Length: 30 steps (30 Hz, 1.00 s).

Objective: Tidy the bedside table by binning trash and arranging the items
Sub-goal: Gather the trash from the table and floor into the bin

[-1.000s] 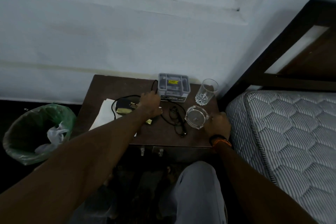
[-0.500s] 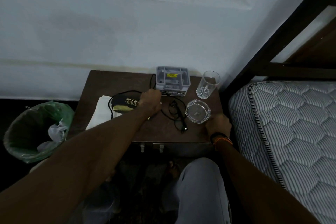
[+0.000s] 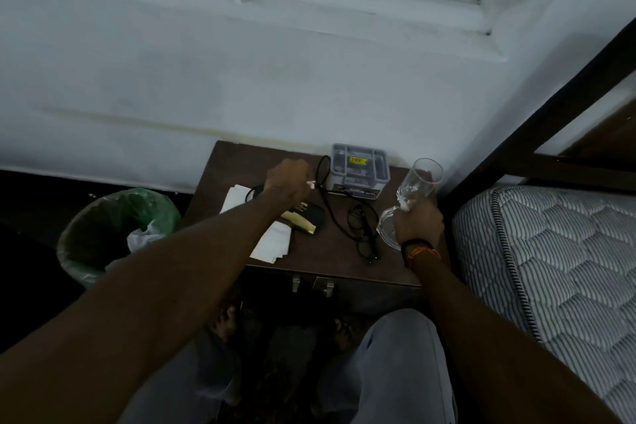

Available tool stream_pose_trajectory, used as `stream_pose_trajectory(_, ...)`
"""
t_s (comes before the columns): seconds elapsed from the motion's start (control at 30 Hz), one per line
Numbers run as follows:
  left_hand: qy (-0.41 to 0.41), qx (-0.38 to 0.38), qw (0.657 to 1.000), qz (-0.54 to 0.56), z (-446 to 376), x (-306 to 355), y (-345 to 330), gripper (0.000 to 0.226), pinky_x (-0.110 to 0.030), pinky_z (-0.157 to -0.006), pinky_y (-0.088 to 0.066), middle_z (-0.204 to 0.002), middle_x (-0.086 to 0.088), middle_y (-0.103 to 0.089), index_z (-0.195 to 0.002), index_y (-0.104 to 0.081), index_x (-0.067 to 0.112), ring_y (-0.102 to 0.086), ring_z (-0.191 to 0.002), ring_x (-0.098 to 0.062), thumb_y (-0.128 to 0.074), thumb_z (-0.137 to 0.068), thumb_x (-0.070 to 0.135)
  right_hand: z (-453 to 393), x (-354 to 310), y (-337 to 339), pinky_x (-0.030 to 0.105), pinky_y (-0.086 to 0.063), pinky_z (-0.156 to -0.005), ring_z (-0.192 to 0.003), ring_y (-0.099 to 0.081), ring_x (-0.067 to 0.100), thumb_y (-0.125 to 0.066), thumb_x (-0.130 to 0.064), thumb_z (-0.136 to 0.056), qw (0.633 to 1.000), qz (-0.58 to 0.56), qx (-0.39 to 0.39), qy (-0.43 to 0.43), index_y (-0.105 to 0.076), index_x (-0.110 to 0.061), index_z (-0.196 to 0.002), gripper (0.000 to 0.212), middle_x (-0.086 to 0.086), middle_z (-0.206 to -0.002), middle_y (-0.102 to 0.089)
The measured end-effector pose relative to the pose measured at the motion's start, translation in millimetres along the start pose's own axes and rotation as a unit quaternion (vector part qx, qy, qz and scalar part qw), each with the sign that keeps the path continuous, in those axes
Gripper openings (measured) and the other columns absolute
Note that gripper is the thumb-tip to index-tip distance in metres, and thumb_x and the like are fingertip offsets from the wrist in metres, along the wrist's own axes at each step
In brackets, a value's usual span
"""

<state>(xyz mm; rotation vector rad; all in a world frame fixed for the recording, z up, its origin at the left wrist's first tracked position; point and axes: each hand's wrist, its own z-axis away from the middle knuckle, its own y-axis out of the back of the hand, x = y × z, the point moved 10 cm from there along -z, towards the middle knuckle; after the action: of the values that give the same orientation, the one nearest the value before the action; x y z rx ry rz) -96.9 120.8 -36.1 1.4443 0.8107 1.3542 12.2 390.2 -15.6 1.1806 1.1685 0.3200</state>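
My left hand (image 3: 287, 179) hovers over the back of the dark bedside table (image 3: 330, 262), pinching a small white scrap (image 3: 311, 184) at its fingertips. My right hand (image 3: 418, 224) grips the right side of the clear glass ashtray (image 3: 387, 227), which is tipped up on the table's right part. A tall drinking glass (image 3: 423, 177) stands just behind that hand. Under my left forearm lie a black case (image 3: 315, 213), a gold wrapper (image 3: 301, 223) and white paper (image 3: 273, 239).
A grey box with a yellow label (image 3: 358, 170) sits at the table's back edge. A black cable (image 3: 327, 205) and dark eyeglasses (image 3: 363, 234) lie mid-table. A green-lined bin (image 3: 113, 234) stands on the floor to the left, the mattress (image 3: 550, 251) to the right.
My left hand lifted off the black case toward the back with the white scrap. My right hand moved from the table's front edge onto the ashtray and tipped it up.
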Motion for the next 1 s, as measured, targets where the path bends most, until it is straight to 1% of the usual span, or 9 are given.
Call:
stream_pose_trajectory(0.07, -0.003, 0.018, 1.000, 0.023, 6, -18, 14, 0.027, -0.042, -0.081, -0.056, -0.109, -0.011, -0.067, -0.110, -0.063, 0.017, -0.065, -0.098, -0.032, -0.064, -0.085, 0.028, 6, -31, -16, 0.043, -0.052, -0.084, -0.103, -0.064, 0.040, -0.059, -0.011, -0.083, 0.999, -0.004, -0.025, 0.045, -0.072, -0.016, -0.109, 0.029, 0.018, -0.112, -0.069)
stream_pose_trajectory(0.17, -0.026, 0.034, 0.997, 0.066, 18, -45, 36, 0.029, -0.046, -0.081, -0.056, -0.106, -0.009, -0.068, -0.113, -0.054, 0.022, -0.064, -0.095, -0.033, -0.058, -0.084, 0.022, 20, -82, -42, 0.038, -0.051, -0.072, -0.090, -0.065, 0.042, -0.060, -0.010, -0.083, 0.990, 0.019, -0.063, 0.124, -0.078, -0.011, -0.090, 0.020, 0.020, -0.094, -0.072)
stream_pose_trajectory(0.27, -0.030, 0.033, 0.993, 0.107, 27, -82, 54, 0.023, -0.044, -0.086, -0.055, -0.111, -0.009, -0.069, -0.107, -0.064, 0.020, -0.064, -0.100, -0.030, -0.057, -0.085, 0.015, 41, -133, -73, 0.037, -0.053, -0.074, -0.090, -0.066, 0.039, -0.061, -0.012, -0.086, 0.980, 0.004, -0.101, 0.172, -0.080, -0.014, -0.091, 0.019, 0.017, -0.095, -0.074)
stream_pose_trajectory(0.37, 0.020, 0.027, 0.993, 0.113, 38, -140, 65, 0.013, -0.037, -0.084, -0.056, -0.100, -0.007, -0.072, -0.088, -0.075, 0.017, -0.068, -0.096, -0.027, -0.067, -0.080, 0.011, 66, -178, -109, 0.038, -0.054, -0.082, -0.095, -0.066, 0.035, -0.061, -0.012, -0.085, 0.970, -0.036, -0.149, 0.190, -0.079, -0.018, -0.091, 0.020, 0.014, -0.103, -0.072)
stream_pose_trajectory(0.47, 0.057, 0.033, 0.990, 0.127, 56, -192, 81, 0.015, -0.028, -0.082, -0.053, -0.098, -0.005, -0.074, -0.087, -0.077, 0.015, -0.069, -0.093, -0.024, -0.067, -0.077, 0.011, 90, -221, -139, 0.035, -0.051, -0.089, -0.098, -0.065, 0.032, -0.061, -0.008, -0.082, 0.960, -0.067, -0.172, 0.212, -0.079, -0.016, -0.092, 0.021, 0.012, -0.105, -0.071)
stream_pose_trajectory(0.57, 0.132, 0.024, 0.983, 0.126, 83, -285, 84, 0.020, -0.033, -0.082, -0.056, -0.100, -0.009, -0.074, -0.089, -0.077, 0.009, -0.069, -0.091, -0.029, -0.062, -0.078, 0.001, 136, -289, -194, 0.036, -0.052, -0.089, -0.096, -0.066, 0.030, -0.063, -0.007, -0.082, 0.937, -0.080, -0.212, 0.266, -0.079, -0.014, -0.092, 0.019, 0.011, -0.102, -0.072)
stream_pose_trajectory(0.67, 0.170, 0.023, 0.979, 0.113, 105, -357, 75, 0.018, -0.035, -0.089, -0.050, -0.105, -0.016, -0.072, -0.091, -0.075, 0.002, -0.065, -0.102, -0.034, -0.065, -0.076, 0.003, 177, -339, -242, 0.029, -0.051, -0.082, -0.092, -0.067, 0.027, -0.066, -0.008, -0.080, 0.912, -0.073, -0.271, 0.298, -0.080, -0.012, -0.090, 0.018, 0.009, -0.098, -0.073)
stream_pose_trajectory(0.8, 0.159, -0.013, 0.981, 0.107, 114, -352, 59, 0.040, -0.034, -0.089, -0.044, -0.109, -0.022, -0.068, -0.100, -0.072, -0.001, -0.061, -0.106, -0.034, -0.055, -0.069, 0.019, 192, -349, -256, 0.021, -0.043, -0.076, -0.095, -0.067, 0.026, -0.067, -0.008, -0.076, 0.899, -0.056, -0.309, 0.304, -0.079, -0.011, -0.096, 0.024, 0.009, -0.102, -0.075)
stream_pose_trajectory(1.0, 0.194, -0.026, 0.975, 0.102, 132, -424, 19, 0.029, -0.035, -0.089, -0.052, -0.110, -0.012, -0.073, -0.104, -0.074, 0.013, -0.066, -0.105, -0.030, -0.057, -0.081, 0.004, 240, -380, -333, 0.046, -0.058, -0.077, -0.083, -0.066, 0.036, -0.061, -0.006, -0.080, 0.888, -0.014, -0.335, 0.316, -0.074, 0.003, -0.085, 0.017, 0.020, -0.088, -0.073)
